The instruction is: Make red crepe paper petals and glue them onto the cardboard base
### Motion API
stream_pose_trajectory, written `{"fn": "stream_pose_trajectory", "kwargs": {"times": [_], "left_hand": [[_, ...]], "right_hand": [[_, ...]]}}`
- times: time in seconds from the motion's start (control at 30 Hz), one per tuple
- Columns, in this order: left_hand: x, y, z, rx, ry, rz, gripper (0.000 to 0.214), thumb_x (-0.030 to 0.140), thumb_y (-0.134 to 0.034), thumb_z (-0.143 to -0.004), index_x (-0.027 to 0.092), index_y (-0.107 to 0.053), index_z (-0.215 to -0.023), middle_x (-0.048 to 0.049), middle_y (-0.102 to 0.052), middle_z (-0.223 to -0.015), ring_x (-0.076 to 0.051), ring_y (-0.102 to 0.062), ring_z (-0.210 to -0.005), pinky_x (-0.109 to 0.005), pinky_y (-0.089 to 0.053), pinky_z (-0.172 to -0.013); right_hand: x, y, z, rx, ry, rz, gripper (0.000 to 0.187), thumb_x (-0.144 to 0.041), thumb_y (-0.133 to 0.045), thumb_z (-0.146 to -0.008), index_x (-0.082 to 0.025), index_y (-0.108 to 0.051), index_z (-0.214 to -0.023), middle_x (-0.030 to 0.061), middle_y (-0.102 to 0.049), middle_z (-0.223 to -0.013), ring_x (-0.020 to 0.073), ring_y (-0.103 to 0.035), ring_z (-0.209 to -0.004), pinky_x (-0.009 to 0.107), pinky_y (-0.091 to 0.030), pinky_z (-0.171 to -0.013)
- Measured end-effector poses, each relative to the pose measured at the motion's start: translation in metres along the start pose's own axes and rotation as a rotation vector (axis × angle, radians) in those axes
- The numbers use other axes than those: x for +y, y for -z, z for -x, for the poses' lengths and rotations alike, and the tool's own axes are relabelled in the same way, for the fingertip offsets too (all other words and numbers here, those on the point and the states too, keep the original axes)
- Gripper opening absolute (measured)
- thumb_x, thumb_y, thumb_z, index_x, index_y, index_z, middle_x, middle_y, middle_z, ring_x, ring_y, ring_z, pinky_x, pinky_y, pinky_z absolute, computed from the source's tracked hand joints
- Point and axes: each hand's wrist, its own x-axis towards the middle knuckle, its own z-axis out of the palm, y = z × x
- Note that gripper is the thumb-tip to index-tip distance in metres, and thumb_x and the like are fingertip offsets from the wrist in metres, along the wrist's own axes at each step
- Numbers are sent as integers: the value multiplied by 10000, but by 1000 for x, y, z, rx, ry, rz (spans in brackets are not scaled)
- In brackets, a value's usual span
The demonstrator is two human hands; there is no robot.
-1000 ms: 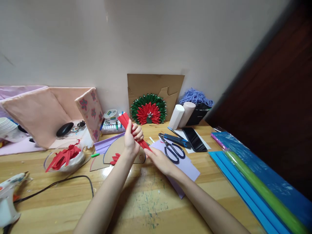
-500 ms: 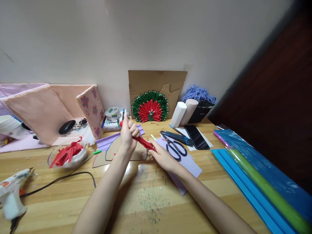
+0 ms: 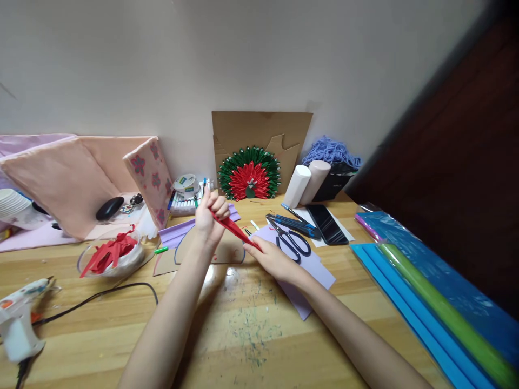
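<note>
Above the middle of the bench (image 3: 227, 346), a red strip (image 3: 235, 229) is held between two bare hands, sloping down from left to right and narrowing into a gathered band. The left hand (image 3: 210, 213) keeps a closed grip, fingers curled around the strip's upper end with the thumb upward. The right hand (image 3: 270, 259) has a pinching grip, thumb and fingers together on the lower end. Beneath the strip lies a cardboard semicircle (image 3: 197, 247) with a blue outline along its curve; a lilac folded sheet (image 3: 172, 234) lies behind it and a green cap (image 3: 161, 250) to its left. Just beside the right hand, black-handled scissors (image 3: 302, 249) rest on a lilac sheet (image 3: 318, 275), near a blue-and-black utility knife (image 3: 302, 228) and a smartphone (image 3: 327, 224). Farther left, a transparent bowl (image 3: 135, 266) contains further red strips (image 3: 109, 254); nearer the viewer stands a white glue gun (image 3: 18, 329) with a black cord (image 3: 91, 297). At the rear, a red-and-green peacock ornament (image 3: 251, 181) stands in front of an upright cardboard panel (image 3: 259, 125).
</note>
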Motion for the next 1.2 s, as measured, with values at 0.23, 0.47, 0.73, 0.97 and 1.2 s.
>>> {"fn": "stream_pose_trajectory", "kwargs": {"times": [0.23,0.47,0.73,0.97,1.2], "left_hand": [[18,5,0,59,-41,-1,530,451,-279,-953,190,-254,-492,94,-100,-392,-54,-79,-282,-193,-123,-304],[-20,-4,5,-90,32,-229,205,295,-650,-809,141,-571,-920,-6,-564,-758,-80,-564,-645,-164,-442,-548],[-28,-1,2,48,54,-203,446,461,-450,-897,181,-314,-578,117,-133,-437,-22,-89,-290,-139,-97,-300],[-25,0,2,26,98,-434,222,363,-601,-826,180,-550,-940,-14,-590,-790,-69,-553,-514,-198,-465,-543],[-26,10,2,-19,106,-959,286,401,-603,-795,116,-626,-784,-42,-608,-751,-109,-583,-675,-216,-475,-649]], "right_hand": [[-13,-7,5,117,33,171,445,-478,-287,-931,-214,-434,-604,-12,-404,-535,140,-374,-507,265,-220,-525],[-2,3,-4,155,13,-134,303,-463,-360,-914,-211,-463,-781,-27,-478,-665,140,-446,-619,243,-321,-577],[-3,-15,1,6,-28,-182,435,-491,-310,-917,-206,-370,-594,-42,-375,-537,114,-360,-517,243,-284,-504],[4,-15,-4,185,-50,-390,437,-571,-330,-895,-204,-450,-691,-57,-385,-530,104,-367,-488,229,-284,-486],[9,2,-12,206,-133,-529,510,-642,-387,-832,-166,-559,-766,-18,-513,-587,104,-441,-483,233,-345,-478]]}}
